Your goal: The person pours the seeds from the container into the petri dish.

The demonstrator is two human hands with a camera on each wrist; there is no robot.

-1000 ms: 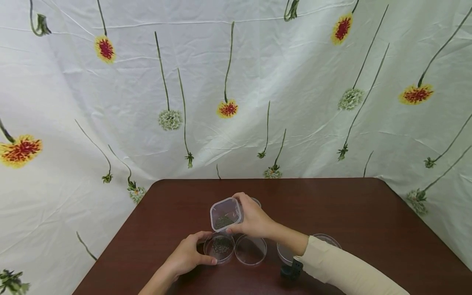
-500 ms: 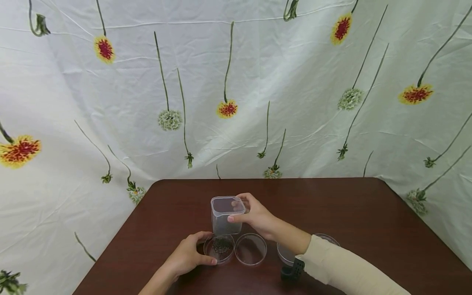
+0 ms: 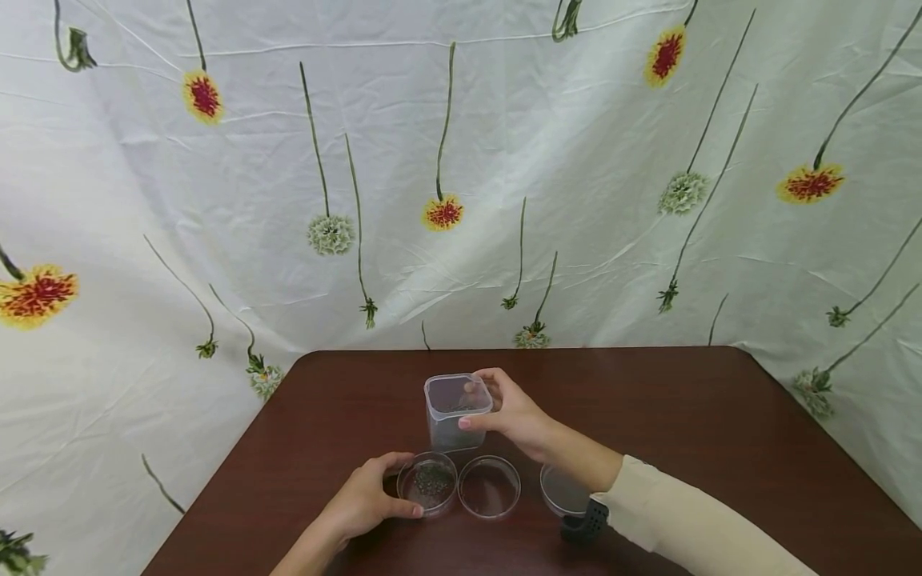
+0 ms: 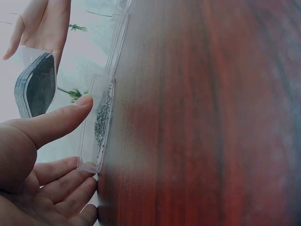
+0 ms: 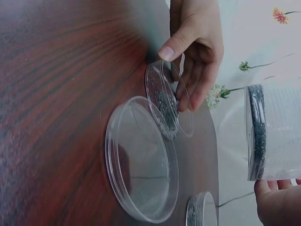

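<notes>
My left hand [image 3: 370,496] holds a clear petri dish [image 3: 446,500] at its left side, thumb at the near rim and fingers round the far side. A small heap of dark granules [image 3: 432,478] lies in that dish on the table. My right hand [image 3: 515,416] grips a clear, square plastic container [image 3: 446,432] by its right side, upright and raised just behind the dish. In the right wrist view a dark granular layer [image 5: 258,132] covers the container's bottom. A second petri dish [image 3: 490,512], without granules, stands right beside the first.
Another petri dish [image 3: 565,490] stands to the right, partly under my right forearm. In the right wrist view a further dish [image 5: 202,212] with dark contents shows at the bottom edge. The brown table [image 3: 648,400] ends at a flower-printed cloth [image 3: 576,160].
My right hand has tipped the container back from a tilt over the left dish to upright, then moved it slightly right and away. The left hand has stayed on its dish.
</notes>
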